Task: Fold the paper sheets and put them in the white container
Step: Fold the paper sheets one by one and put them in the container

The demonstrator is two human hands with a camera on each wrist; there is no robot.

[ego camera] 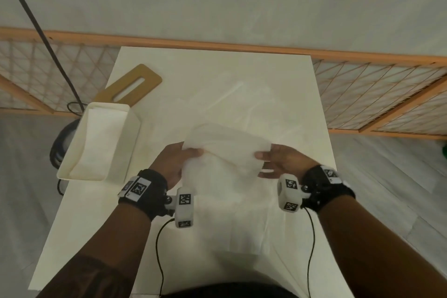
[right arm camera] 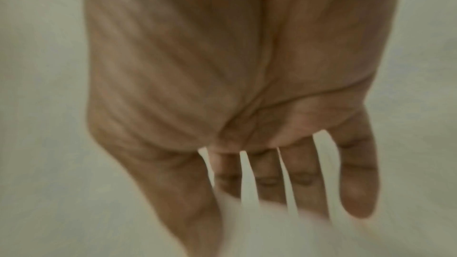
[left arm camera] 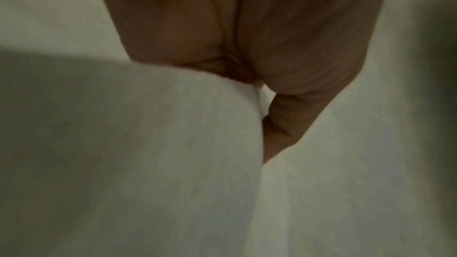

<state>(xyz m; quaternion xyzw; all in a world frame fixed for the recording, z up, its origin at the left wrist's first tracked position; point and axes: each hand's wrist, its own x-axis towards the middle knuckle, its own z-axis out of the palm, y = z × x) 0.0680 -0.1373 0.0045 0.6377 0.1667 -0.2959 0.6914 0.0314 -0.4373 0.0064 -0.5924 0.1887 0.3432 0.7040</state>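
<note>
Head view, hands at mid-fold. I hold one paper sheet (ego camera: pixel 226 152) off the table (ego camera: pixel 278 84), pinched at its two ends. My left hand (ego camera: pixel 169 164) has the thumb curled over the sheet's near-left corner, with the other fingers hidden beneath the paper. My right hand (ego camera: pixel 280 161) pinches the opposite end between thumb and fingers; in the right wrist view those fingers (right arm camera: pixel 269 179) run nearly straight under the blurred paper, so the pinch is light. In the left wrist view the paper (left arm camera: pixel 173 144) billows up against the palm, and the thumb is all that shows of the pinch.

The sheet sags between the two grips, its far edge bowed away from me, and a larger sheet (ego camera: pixel 237 220) lies flat directly below both hands. I judge the step in hand to be the folding of this sheet, not yet creased. The white container (ego camera: pixel 131 143) stands just left of the left-hand grip, tilted, with pale folded paper already lying in it; a wooden board (ego camera: pixel 150 75) lies beyond it.

The next move calls for bringing the two pinched ends together squarely, pressing a crease, then carrying the sheet leftward to the container's open mouth.
</note>
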